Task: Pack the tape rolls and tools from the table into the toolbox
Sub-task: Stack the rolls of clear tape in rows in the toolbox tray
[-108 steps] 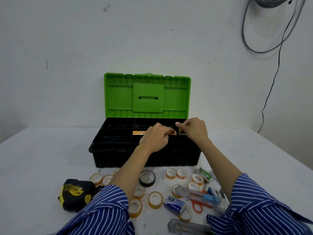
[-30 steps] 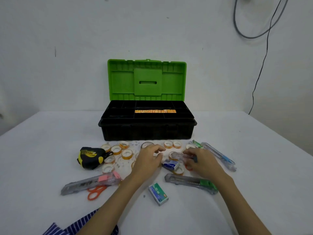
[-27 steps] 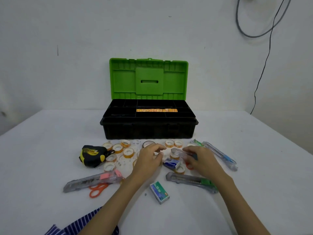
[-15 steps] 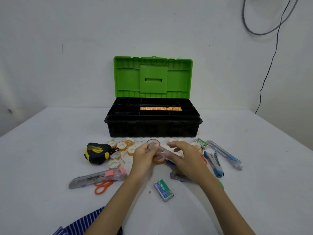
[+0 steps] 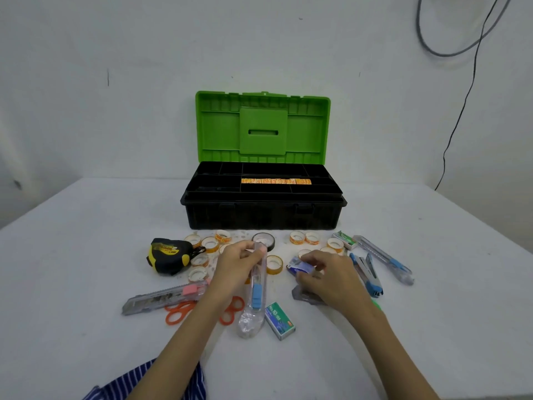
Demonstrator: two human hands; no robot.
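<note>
Left hand [image 5: 239, 262] pinches 1 clear blue-slider knife [image 5: 255, 295] by its far end, fingers curled round it; the knife's near end hangs low over the desk [image 5: 86, 255], just beside the green staple box [image 5: 279, 320]. Right hand [image 5: 326, 274] is curled down on a small blue packet [image 5: 300, 267]; I read it as gripping, though the fingertips are partly hidden. A grey knife [image 5: 302, 295] lies under that wrist.

The toolbox [image 5: 264, 210] sits toward the far edge, lid up, 1 row of orange tape [image 5: 276, 181] already in a middle tray slot. Most tape rolls [image 5: 274, 264], the tape measure [image 5: 168, 255], scissors [image 5: 178, 310] and other knives are not yet packed, lying along the toolbox's front.

Risks as I judge them:
- The end pinch leaves the knife free to swing; it could slip out, or its low end could clip the staple box or scissors on the way up.
- The long knife may not fit the short tray slots and could jam across the dividers.
- Lifting the right hand could drag the grey knife or scatter nearby rolls.
- I cannot tell whether any blade is out.
</note>
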